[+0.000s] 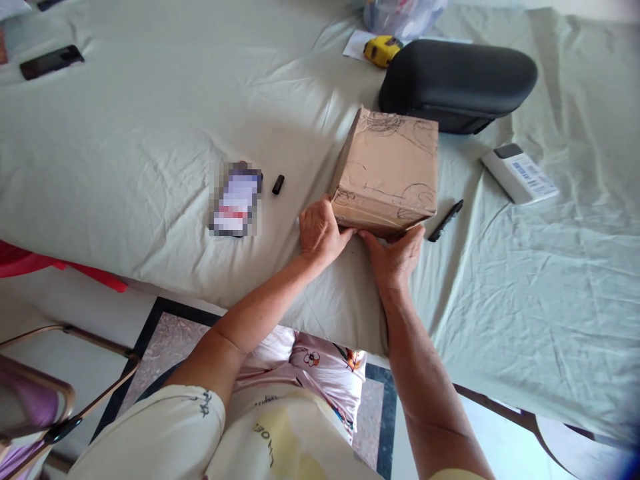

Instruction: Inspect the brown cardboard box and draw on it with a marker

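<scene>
A brown paper-wrapped box (387, 170) with pen scribbles on it sits on the pale green sheet (150, 133), its near edge tilted up a little. My left hand (320, 233) grips the box's near left corner, fingers tucked under the bottom edge. Beside it, my right hand (395, 257) is curled under the near right part of the same edge. A black marker (446, 221) lies just right of the box, and its small black cap (278, 185) lies to the left.
A black hard case (455, 83) stands behind the box, with a yellow tape measure (381, 50) and a plastic bag beyond it. A white labelled device (520, 173) lies at the right, a blurred card (236, 200) at the left, a phone (51, 61) far left.
</scene>
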A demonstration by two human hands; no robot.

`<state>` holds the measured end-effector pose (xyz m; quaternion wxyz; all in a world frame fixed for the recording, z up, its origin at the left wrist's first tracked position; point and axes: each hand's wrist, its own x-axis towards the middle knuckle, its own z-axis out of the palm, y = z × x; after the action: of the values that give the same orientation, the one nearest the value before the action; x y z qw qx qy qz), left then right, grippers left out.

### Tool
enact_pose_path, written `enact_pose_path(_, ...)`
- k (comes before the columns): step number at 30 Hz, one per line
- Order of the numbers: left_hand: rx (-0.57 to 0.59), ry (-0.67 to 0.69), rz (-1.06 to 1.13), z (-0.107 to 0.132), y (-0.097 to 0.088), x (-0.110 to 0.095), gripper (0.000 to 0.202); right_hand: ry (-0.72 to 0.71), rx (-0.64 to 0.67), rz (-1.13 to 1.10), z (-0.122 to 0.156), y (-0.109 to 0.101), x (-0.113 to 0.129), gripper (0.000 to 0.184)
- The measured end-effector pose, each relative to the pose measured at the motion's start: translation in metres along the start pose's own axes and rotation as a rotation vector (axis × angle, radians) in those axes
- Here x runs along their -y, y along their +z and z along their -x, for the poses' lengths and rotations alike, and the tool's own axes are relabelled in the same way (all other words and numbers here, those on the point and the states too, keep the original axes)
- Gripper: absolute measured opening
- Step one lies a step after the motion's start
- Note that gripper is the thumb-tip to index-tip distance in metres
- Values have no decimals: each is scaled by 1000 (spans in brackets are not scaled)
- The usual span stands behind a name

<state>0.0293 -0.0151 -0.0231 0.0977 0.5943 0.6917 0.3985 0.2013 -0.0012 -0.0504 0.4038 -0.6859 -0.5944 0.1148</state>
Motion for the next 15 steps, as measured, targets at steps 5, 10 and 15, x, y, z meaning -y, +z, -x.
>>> enact_pose_path(5,8,-41,19,-4,-6,1,81,-49,-4,-98,-1,-8,7,46)
enact_pose_path(10,14,-83,0,-9,-15,3,84,-93,61,-160,-3,-15,12,34)
enact_pose_path(15,40,-62,-15,-11,-18,4,84,-101,66,-142,-1,-18,14,42)
